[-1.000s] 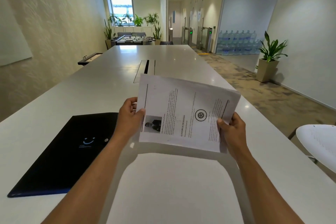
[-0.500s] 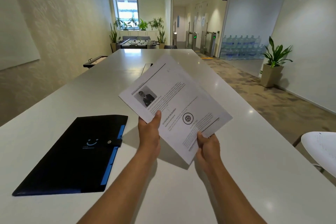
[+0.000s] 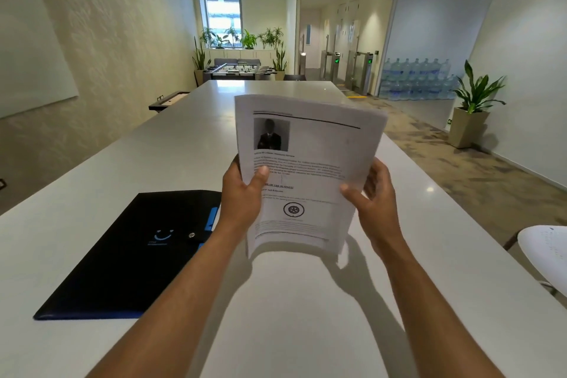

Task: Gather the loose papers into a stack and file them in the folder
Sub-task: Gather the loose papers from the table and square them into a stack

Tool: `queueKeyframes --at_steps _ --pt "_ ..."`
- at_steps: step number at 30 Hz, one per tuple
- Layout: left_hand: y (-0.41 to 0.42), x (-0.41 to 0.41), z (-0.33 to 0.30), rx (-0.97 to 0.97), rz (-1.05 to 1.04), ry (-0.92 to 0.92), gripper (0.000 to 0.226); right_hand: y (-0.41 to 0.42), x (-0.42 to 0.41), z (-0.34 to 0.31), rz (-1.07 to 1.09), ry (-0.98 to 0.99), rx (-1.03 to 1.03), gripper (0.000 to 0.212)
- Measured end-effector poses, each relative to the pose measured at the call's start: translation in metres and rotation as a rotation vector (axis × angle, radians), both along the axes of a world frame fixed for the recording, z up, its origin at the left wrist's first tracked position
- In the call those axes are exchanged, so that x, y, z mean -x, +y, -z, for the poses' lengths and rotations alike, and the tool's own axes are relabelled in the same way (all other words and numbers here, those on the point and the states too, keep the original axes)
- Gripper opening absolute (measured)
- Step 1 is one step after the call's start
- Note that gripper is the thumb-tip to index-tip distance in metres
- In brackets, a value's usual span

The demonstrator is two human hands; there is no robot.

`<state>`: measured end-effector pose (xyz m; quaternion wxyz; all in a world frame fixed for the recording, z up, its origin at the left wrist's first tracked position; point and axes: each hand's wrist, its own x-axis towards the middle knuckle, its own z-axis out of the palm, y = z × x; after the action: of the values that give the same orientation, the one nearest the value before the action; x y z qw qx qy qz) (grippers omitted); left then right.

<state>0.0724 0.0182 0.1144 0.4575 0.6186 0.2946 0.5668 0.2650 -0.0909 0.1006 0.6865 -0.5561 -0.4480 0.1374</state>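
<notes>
Papers: a gathered stack of papers [image 3: 306,175] stands nearly upright in the air above the counter [image 3: 306,310], printed side toward the camera, a portrait photo at its top left and a round seal low on the page.
Long axis: it runs near to far and upward, the top edge leaning away; the bottom edge hangs clear of the counter and throws a shadow beneath.
Left grip: the left hand [image 3: 242,196] pinches the stack's left edge, thumb across the printed face, the fingers hidden behind the sheets.
Right grip: the right hand [image 3: 372,201] clasps the right edge lower down, thumb on the front and fingers curled behind; both hands are closed on the papers.
Folder: a black folder [image 3: 129,255] with a blue tab and a snap button lies flat and closed on the counter, to the left of the stack and just beside the left forearm.
Deciding relation: the folder lies left and below the grip, so the left hand is the nearer one; the stack's long axis sits roughly in line with the folder's.
Judgement: the gathering looks done; filing likely calls for one hand to open the folder while the other keeps the sheets square.
Surroundings: a white chair [image 3: 549,252] stands at the right, potted plants and water bottles far off.
</notes>
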Motion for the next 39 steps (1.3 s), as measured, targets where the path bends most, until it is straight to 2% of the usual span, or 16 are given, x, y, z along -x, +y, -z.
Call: queueKeyframes --at_steps 3,6,12,23,29,34,39 --pt "-0.002 -0.005 0.005 -0.035 0.022 0.054 0.022 0.010 0.007 -0.015 -0.023 0.047 -0.019 0.042" --pt "-0.003 -0.007 0.012 -0.024 0.025 0.050 0.020 0.012 0.011 -0.012 -0.004 0.097 -0.082 0.033" --pt "-0.013 -0.008 0.047 0.079 -0.003 0.052 0.020 0.010 0.022 0.035 0.053 0.088 0.023 0.041" --pt "-0.014 -0.008 0.061 0.100 -0.006 0.051 0.020 0.005 0.027 0.056 0.104 0.096 0.036 0.036" --pt "-0.007 -0.006 0.052 0.059 -0.013 0.095 0.029 0.007 0.019 0.052 0.131 0.081 0.078 0.032" --pt "0.002 -0.004 0.058 0.297 0.100 -0.007 0.032 0.010 0.012 0.049 0.123 0.083 0.260 0.036" --pt "0.008 0.001 0.080 0.390 0.099 0.121 0.040 0.014 0.013 0.065 0.060 0.093 0.441 0.044"
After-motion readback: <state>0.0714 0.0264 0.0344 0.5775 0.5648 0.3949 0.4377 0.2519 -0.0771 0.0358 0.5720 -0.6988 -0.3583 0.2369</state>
